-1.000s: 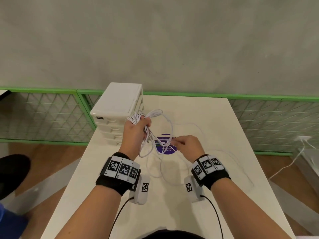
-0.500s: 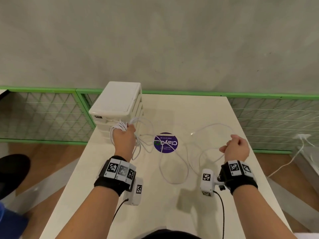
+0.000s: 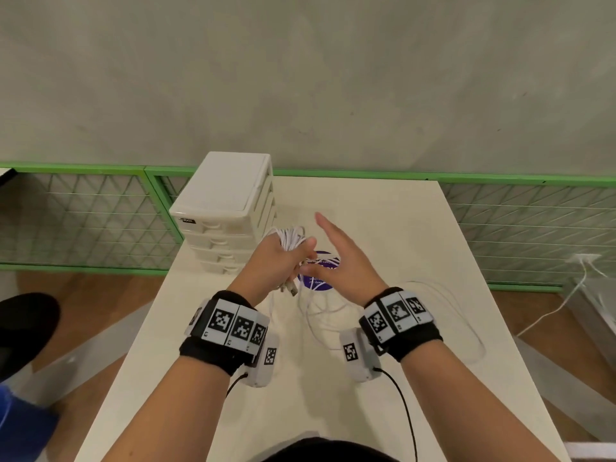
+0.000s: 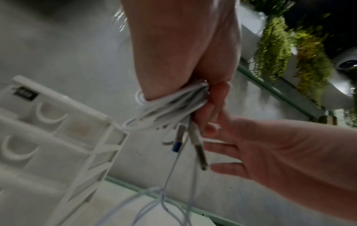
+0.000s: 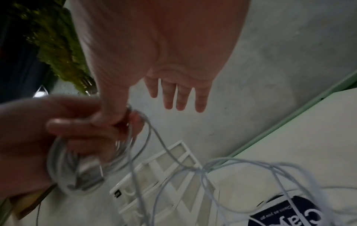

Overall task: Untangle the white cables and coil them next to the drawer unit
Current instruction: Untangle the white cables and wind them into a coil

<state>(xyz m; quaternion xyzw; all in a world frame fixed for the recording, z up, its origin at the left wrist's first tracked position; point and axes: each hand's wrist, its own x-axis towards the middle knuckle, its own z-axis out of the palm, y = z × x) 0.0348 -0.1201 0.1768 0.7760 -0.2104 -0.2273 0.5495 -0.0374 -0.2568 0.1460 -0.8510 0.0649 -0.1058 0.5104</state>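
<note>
My left hand [image 3: 282,259] is raised just right of the white drawer unit [image 3: 226,208] and grips a coiled bundle of white cable [image 3: 290,237]. In the left wrist view the bundle [image 4: 170,104] is wrapped in the fist, and two USB plugs [image 4: 199,152] hang below it. Close beside it is my right hand [image 3: 338,256] with fingers [image 5: 181,94] straight and spread; its thumb [image 5: 113,111] touches a strand at the left fingers. Loose cable [image 3: 436,295] trails from the bundle in loops over the table's right half.
A round purple sticker [image 3: 321,273] lies on the white table [image 3: 383,211] under the hands. Green mesh fencing [image 3: 533,221] runs behind the table. Another white cord [image 3: 563,301] lies on the floor at right, and a dark shoe [image 3: 26,328] at left.
My right hand, which had pulled a strand out to the right, has swung back to the left hand and opened. My left hand has moved slightly right, still gripping the bundle.
</note>
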